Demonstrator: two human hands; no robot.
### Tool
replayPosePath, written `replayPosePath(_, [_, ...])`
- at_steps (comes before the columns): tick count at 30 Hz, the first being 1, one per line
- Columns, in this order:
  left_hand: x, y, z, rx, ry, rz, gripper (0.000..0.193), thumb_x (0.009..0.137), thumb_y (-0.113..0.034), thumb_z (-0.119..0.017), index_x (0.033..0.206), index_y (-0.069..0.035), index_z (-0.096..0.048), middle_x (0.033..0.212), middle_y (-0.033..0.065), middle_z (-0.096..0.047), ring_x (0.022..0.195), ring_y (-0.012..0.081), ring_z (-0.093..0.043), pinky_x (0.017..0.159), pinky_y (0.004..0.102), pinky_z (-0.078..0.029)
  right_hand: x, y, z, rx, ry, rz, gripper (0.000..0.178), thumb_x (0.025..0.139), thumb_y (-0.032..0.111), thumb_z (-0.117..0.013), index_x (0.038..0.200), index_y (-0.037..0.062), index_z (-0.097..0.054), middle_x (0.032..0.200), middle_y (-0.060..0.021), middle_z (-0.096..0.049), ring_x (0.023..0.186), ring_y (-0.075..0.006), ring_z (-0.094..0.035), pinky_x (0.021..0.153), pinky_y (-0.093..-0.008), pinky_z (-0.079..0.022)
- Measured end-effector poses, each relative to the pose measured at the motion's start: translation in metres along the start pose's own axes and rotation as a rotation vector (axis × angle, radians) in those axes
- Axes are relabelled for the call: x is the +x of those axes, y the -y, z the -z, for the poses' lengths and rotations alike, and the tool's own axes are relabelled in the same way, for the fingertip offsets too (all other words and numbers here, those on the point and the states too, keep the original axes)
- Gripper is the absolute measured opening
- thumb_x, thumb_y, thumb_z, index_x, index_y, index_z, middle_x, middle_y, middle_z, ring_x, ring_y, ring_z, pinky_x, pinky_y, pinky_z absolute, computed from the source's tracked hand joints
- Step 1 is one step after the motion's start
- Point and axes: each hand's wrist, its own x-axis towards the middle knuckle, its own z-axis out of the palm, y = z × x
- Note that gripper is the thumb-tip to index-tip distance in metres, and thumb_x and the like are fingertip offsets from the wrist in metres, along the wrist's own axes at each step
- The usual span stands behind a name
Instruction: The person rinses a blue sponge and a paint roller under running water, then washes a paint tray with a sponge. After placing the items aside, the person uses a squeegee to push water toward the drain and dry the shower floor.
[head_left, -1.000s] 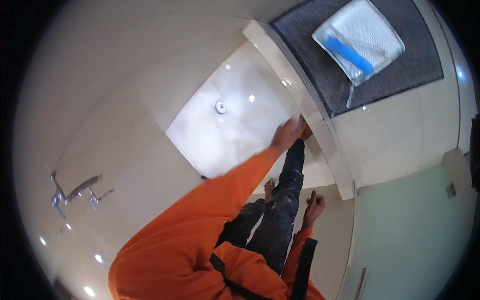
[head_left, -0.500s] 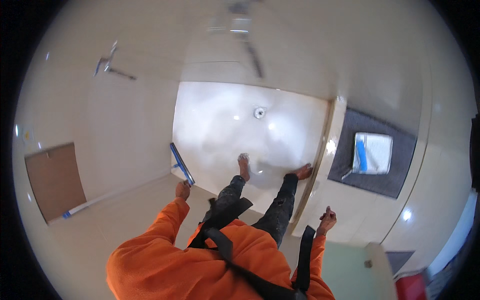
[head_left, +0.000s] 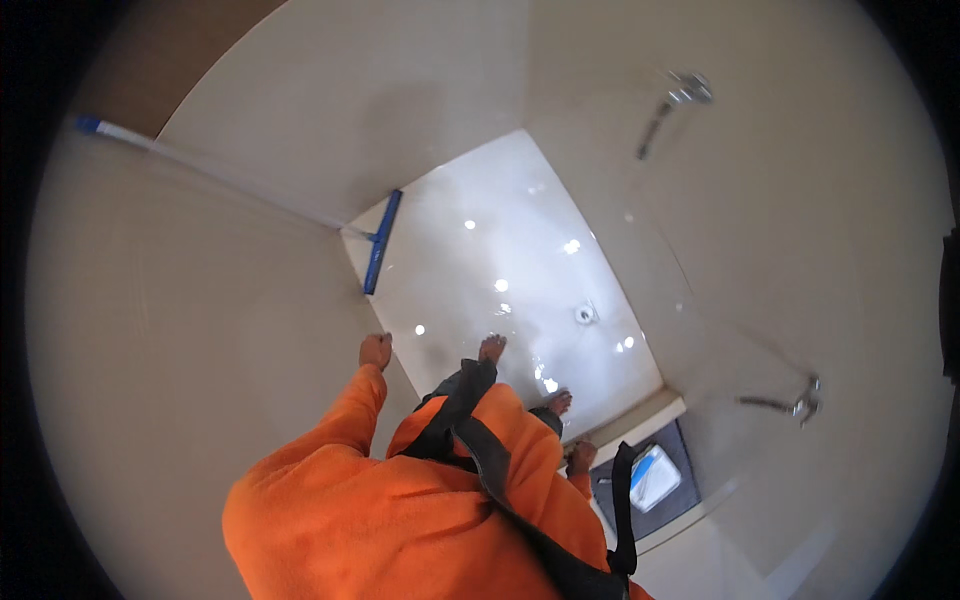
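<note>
My left hand hangs by the left edge of the white shower floor, its fingers curled in with nothing seen in them. Ahead of it a floor squeegee with a long blue blade rests in the corner, apart from the hand. Its pale pole runs up along the wall to a blue end cap. Low on my right side, my right hand is small and partly covered by my sleeve, so its fingers are not clear. It is nearest to the raised curb and the dark mat.
A white folded cloth or packet with a blue strip lies on the mat. A round drain is set in the wet, shiny floor. Metal fixtures stick out from the right wall, with another lower down. The curb borders the floor.
My view has swung to the right, so the drain, mat and wall fixtures sit differently. I have turned on the shower floor. My right hand has come closer to my body.
</note>
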Motion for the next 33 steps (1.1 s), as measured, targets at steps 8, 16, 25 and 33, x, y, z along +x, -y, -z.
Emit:
replayPosePath(8, [0.1, 0.111, 0.162, -1.129, -0.185, 0.5, 0.028, 0.098, -0.031, -0.051, 0.107, -0.005, -0.055, 0.093, 0.0057, -0.055, 0.073, 0.0214, -0.061, 0.059, 0.0338, -0.052, -0.102, 0.29, -0.136, -0.916, 0.448, 0.466, 0.026, 0.086, 0.029, -0.064, 0.091, 0.0048, -0.072, 0.097, -0.0175, -0.072, 0.09, -0.0283, -0.07, 0.078, -0.0414, -0.054])
replayPosePath(16, [0.213, 0.023, 0.474, -1.255, -0.42, 0.078, 0.049, 0.09, -0.024, -0.064, 0.131, -0.002, -0.047, 0.126, 0.0093, -0.052, 0.105, 0.0236, -0.056, 0.084, 0.036, -0.05, -0.043, 0.429, -0.21, -0.756, 0.559, 0.839, 0.029, 0.089, 0.025, -0.06, 0.094, -0.0032, -0.067, 0.081, -0.0133, -0.07, 0.07, -0.0182, -0.067, 0.063, -0.0331, -0.054])
replayPosePath(25, [0.326, 0.03, 0.618, -0.831, -0.946, 0.078, 0.05, 0.082, -0.028, -0.074, 0.117, 0.002, -0.056, 0.112, 0.0123, -0.062, 0.104, 0.0237, -0.058, 0.093, 0.0352, -0.046, -0.192, 0.642, -0.284, -0.591, 0.389, 0.693, 0.051, 0.094, 0.039, -0.062, 0.061, 0.0002, -0.059, 0.053, -0.0066, -0.055, 0.046, -0.0139, -0.055, 0.045, -0.0314, -0.045])
replayPosePath(33, [0.187, -0.166, 0.426, -0.937, -0.607, 0.157, 0.032, 0.085, -0.028, -0.075, 0.103, -0.003, -0.065, 0.093, 0.0095, -0.07, 0.092, 0.0179, -0.064, 0.084, 0.0371, -0.05, -0.371, 0.774, -0.325, -0.289, 0.963, 1.136, 0.047, 0.089, 0.025, -0.073, 0.125, 0.0028, -0.054, 0.116, -0.0056, -0.054, 0.109, -0.0156, -0.05, 0.091, -0.0286, -0.041])
